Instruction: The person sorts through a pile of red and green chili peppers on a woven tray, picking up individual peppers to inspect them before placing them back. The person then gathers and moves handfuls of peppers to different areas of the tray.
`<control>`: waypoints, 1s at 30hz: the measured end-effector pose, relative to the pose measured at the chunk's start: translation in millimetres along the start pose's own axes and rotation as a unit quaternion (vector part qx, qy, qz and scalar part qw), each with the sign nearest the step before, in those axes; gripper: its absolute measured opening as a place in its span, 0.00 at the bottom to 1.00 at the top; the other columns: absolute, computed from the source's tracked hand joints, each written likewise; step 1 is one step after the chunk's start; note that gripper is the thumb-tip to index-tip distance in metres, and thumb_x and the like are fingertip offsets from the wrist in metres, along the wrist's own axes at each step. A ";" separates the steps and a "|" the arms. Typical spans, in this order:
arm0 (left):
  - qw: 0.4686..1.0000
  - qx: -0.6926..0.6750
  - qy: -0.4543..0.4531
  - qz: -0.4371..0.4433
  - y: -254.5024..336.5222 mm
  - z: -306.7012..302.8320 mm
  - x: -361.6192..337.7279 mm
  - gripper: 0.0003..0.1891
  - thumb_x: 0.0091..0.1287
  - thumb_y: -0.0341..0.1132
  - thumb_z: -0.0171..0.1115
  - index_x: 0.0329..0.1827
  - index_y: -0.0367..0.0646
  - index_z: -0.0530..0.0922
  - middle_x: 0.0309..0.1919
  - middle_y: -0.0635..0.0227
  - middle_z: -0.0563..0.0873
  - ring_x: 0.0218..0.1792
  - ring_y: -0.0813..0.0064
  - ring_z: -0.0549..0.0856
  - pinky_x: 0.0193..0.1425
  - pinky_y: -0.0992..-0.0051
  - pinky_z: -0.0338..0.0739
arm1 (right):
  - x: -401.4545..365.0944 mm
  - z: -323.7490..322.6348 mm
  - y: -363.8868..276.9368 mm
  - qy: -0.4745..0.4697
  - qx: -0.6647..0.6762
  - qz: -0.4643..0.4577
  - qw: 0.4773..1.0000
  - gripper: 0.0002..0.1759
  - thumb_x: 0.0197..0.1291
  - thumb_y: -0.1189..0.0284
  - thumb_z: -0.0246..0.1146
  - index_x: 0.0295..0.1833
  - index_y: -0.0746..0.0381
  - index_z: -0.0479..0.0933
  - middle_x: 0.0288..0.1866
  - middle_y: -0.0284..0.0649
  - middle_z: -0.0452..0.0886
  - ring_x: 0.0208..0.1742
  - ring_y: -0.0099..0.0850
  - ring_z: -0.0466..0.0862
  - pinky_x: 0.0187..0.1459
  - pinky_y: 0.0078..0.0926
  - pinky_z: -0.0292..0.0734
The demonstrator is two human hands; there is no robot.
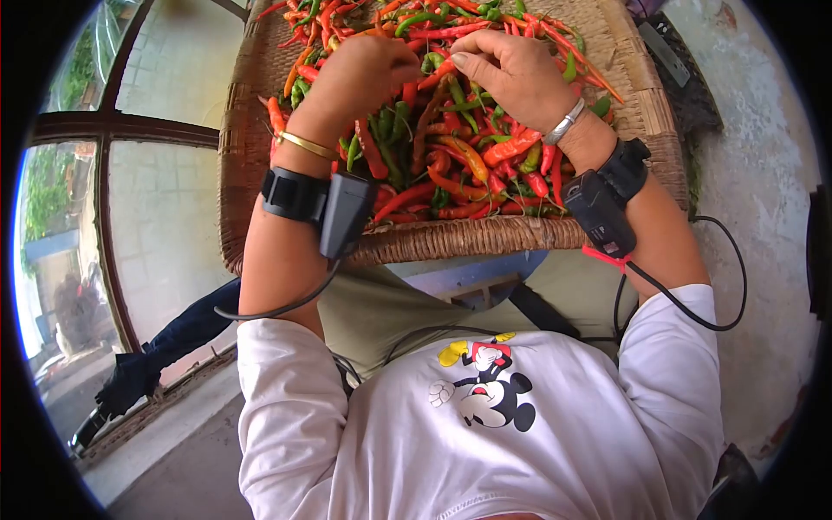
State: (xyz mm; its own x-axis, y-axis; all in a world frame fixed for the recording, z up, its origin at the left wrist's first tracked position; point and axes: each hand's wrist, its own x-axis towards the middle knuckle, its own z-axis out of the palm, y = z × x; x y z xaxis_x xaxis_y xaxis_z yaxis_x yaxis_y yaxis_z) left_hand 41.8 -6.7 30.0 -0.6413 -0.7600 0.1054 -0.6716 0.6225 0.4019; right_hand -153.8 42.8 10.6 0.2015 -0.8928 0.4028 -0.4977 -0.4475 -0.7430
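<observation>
Many red, green and orange chili peppers [468, 156] fill a woven basket [451, 241] in front of me. Over the pile, my left hand [360, 76], with a gold bangle at its wrist, has its fingers curled inward; what they hold, if anything, is hidden. Facing it from the right is my right hand [529, 80], which wears a silver bangle. Its thumb and forefinger are pinched together at the end of a red chili pepper [436, 75], just right of the left fingertips.
A framed window [169, 182] stands close on the left, with a dark folded umbrella [165, 355] leaning below it. Black devices [598, 212] with cables are strapped to both forearms. A dark object [680, 74] lies on the floor beyond the basket's right rim.
</observation>
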 end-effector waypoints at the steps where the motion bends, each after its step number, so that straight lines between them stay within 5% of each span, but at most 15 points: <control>1: 0.997 0.067 -0.029 0.000 5.9 6.5 -3.7 0.08 0.52 0.36 0.60 0.31 0.43 0.80 0.25 0.62 0.82 0.26 0.68 0.81 0.31 0.71 0.75 | -0.9 -0.1 -1.6 -0.001 0.000 0.000 1.000 0.13 0.55 0.61 0.57 0.35 0.60 0.77 0.22 0.40 0.78 0.25 0.34 0.79 0.29 0.29 0.71; 5: 0.966 0.245 -0.086 -0.017 16.5 10.1 -10.7 0.06 0.49 0.36 0.60 0.28 0.47 0.81 0.23 0.64 0.81 0.30 0.66 0.82 0.33 0.67 0.77 | 0.2 -3.7 -5.9 -0.025 -0.028 0.023 0.999 0.12 0.54 0.62 0.58 0.33 0.60 0.78 0.22 0.40 0.78 0.26 0.35 0.79 0.29 0.30 0.72; 10: 0.954 0.288 -0.088 0.002 26.7 26.1 -13.4 0.07 0.46 0.35 0.61 0.27 0.45 0.80 0.22 0.65 0.81 0.30 0.66 0.82 0.32 0.67 0.77 | -0.9 -2.6 -4.8 -0.025 -0.044 0.018 0.999 0.11 0.52 0.63 0.58 0.33 0.60 0.78 0.22 0.40 0.78 0.27 0.36 0.79 0.30 0.31 0.73; 12: 0.955 0.281 -0.089 0.021 27.2 28.8 -14.1 0.08 0.45 0.35 0.62 0.29 0.44 0.79 0.22 0.64 0.81 0.30 0.65 0.82 0.32 0.68 0.77 | -1.8 -3.1 -5.4 -0.036 -0.053 -0.001 0.998 0.09 0.56 0.69 0.57 0.36 0.63 0.77 0.19 0.32 0.74 0.21 0.18 0.71 0.24 0.19 0.66; 16: 0.990 0.106 -0.093 0.008 18.3 14.6 -11.3 0.14 0.45 0.36 0.65 0.35 0.42 0.77 0.23 0.64 0.81 0.28 0.65 0.82 0.33 0.69 0.76 | -1.7 -3.5 -4.5 -0.034 -0.044 0.009 0.998 0.09 0.56 0.69 0.58 0.36 0.63 0.77 0.20 0.33 0.75 0.21 0.18 0.71 0.24 0.20 0.67; 18: 0.997 0.019 -0.073 -0.017 18.5 7.3 -8.7 0.17 0.45 0.35 0.66 0.39 0.42 0.77 0.24 0.64 0.82 0.28 0.66 0.82 0.33 0.71 0.76 | -0.8 -2.5 -5.6 -0.036 -0.029 0.028 0.999 0.11 0.51 0.64 0.59 0.34 0.61 0.78 0.24 0.39 0.79 0.27 0.35 0.79 0.32 0.30 0.73; 20: 0.981 -0.191 0.005 -0.043 20.4 3.3 -8.6 0.24 0.44 0.33 0.69 0.46 0.42 0.74 0.24 0.64 0.82 0.28 0.71 0.82 0.34 0.73 0.75 | -2.2 1.0 -6.4 -0.041 -0.001 0.035 0.999 0.12 0.51 0.64 0.59 0.34 0.61 0.78 0.24 0.39 0.79 0.28 0.33 0.80 0.31 0.28 0.73; 22: 0.980 -0.197 0.025 -0.028 22.7 7.9 -7.5 0.30 0.43 0.30 0.70 0.53 0.42 0.71 0.24 0.65 0.82 0.27 0.74 0.81 0.33 0.76 0.75 | -2.2 2.1 -7.9 -0.047 0.026 0.041 0.998 0.13 0.51 0.63 0.60 0.34 0.62 0.78 0.24 0.39 0.79 0.28 0.31 0.80 0.31 0.27 0.73; 24: 0.973 -0.222 0.057 0.004 28.1 12.7 -7.3 0.30 0.44 0.31 0.69 0.53 0.42 0.70 0.25 0.64 0.82 0.27 0.73 0.82 0.33 0.77 0.76 | -2.6 1.2 -8.7 -0.088 0.074 0.058 0.992 0.12 0.56 0.68 0.59 0.40 0.65 0.75 0.27 0.33 0.78 0.30 0.19 0.77 0.33 0.17 0.73; 30: 0.966 -0.225 0.117 0.048 35.7 17.7 -5.6 0.29 0.46 0.28 0.68 0.54 0.42 0.69 0.28 0.65 0.83 0.29 0.76 0.83 0.33 0.79 0.77 | 0.6 1.2 -4.6 -0.023 0.099 0.078 0.992 0.13 0.49 0.65 0.65 0.34 0.64 0.77 0.23 0.37 0.79 0.25 0.22 0.79 0.28 0.20 0.73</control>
State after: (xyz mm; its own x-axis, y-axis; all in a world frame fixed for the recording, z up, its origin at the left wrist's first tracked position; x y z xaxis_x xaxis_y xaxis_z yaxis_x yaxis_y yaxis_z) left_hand 14.8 23.1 27.7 -0.5560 -0.7572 0.3428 -0.3499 0.5873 0.7299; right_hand -150.4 44.3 13.6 0.1766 -0.9511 0.2536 -0.3510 -0.3015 -0.8865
